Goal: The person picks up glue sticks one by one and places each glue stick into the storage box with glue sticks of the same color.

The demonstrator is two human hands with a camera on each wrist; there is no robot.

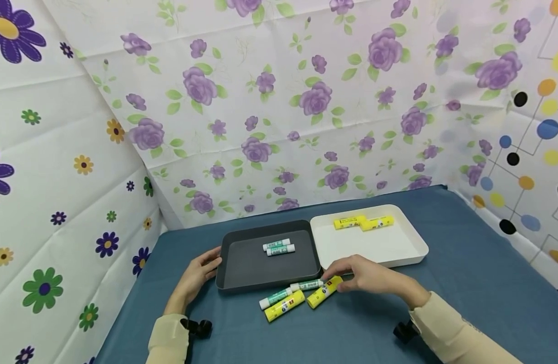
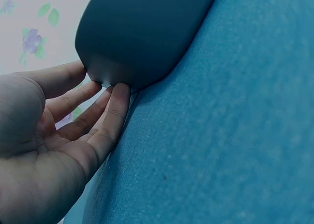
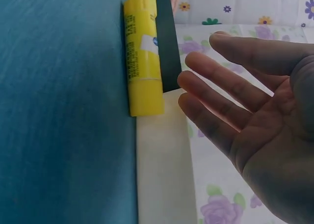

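My left hand [image 1: 198, 275] is at the left end of the dark grey tray [image 1: 242, 263]. In the left wrist view its fingertips touch the tray's outer wall, fingers fairly straight. Over a yellow glue stick [image 1: 323, 293] in front of the trays reaches my right hand [image 1: 362, 274], thumb and forefinger on either side. The right wrist view shows that hand's fingers loosely spread, apart from the yellow glue stick [image 3: 143, 62]. Beside it lie another yellow glue stick [image 1: 285, 306] and two white-and-green glue sticks, one nearer [image 1: 276, 298] and one farther [image 1: 306, 285].
Two white-and-green glue sticks [image 1: 280, 249] lie inside the dark tray. The white tray [image 1: 347, 250], right against it, holds two yellow glue sticks [image 1: 376, 223]. Blue cloth [image 1: 242, 333] covers the table, with a flowered curtain [image 1: 260, 121] behind.
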